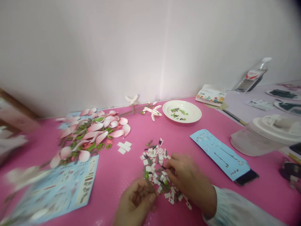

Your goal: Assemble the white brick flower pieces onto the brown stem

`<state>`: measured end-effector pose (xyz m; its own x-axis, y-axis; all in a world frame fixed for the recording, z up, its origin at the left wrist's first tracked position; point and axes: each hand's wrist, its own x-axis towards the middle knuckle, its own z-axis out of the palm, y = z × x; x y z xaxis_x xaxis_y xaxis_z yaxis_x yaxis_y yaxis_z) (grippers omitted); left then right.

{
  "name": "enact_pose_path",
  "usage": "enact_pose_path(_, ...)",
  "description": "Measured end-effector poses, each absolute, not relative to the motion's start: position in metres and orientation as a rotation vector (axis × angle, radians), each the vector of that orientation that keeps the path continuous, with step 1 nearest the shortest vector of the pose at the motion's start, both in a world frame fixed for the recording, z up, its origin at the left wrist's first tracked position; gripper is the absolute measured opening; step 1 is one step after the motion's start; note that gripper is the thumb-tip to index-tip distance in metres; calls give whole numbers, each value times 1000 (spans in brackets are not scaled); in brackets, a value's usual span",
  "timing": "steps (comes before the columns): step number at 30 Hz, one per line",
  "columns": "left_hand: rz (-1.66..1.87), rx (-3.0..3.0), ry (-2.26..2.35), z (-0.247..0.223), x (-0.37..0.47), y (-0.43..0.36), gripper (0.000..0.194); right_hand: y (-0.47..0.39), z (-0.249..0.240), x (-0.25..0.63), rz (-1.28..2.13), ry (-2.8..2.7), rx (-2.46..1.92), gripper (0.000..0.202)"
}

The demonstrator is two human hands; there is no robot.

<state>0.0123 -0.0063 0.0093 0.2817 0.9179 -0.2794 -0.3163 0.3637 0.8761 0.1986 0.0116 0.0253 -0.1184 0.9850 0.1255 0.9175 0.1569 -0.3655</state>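
A loose pile of small building bricks (pixel 152 161), mostly white with some grey-brown, green and dark ones, lies on the pink table. At its near left edge, my left hand (pixel 135 201) is closed, pinching a slim grey-brown brick (pixel 150 185) between thumb and fingers. My right hand (pixel 185 175) reaches over the pile's right side with fingers curled together. A small dark brick (pixel 164 167) shows at its fingertips; whether they grip it is unclear. Several flat white tiles (pixel 124 147) lie apart, left of the pile.
Pink petal pieces (pixel 96 131) are heaped at the left, above a blue instruction sheet (pixel 70 185). Flowered stems (pixel 138 110) and a white plate (pixel 182 120) with small green parts sit by the wall. Rightward are a blue leaflet (pixel 218 153), a lidded container (pixel 256 141) and a bottle (pixel 254 75).
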Motion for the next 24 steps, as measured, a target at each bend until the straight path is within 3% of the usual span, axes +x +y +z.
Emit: enact_pose_path(24, 1196, 769, 921, 7, 7, 1, 21, 12, 30, 198, 311, -2119, -1733, 23)
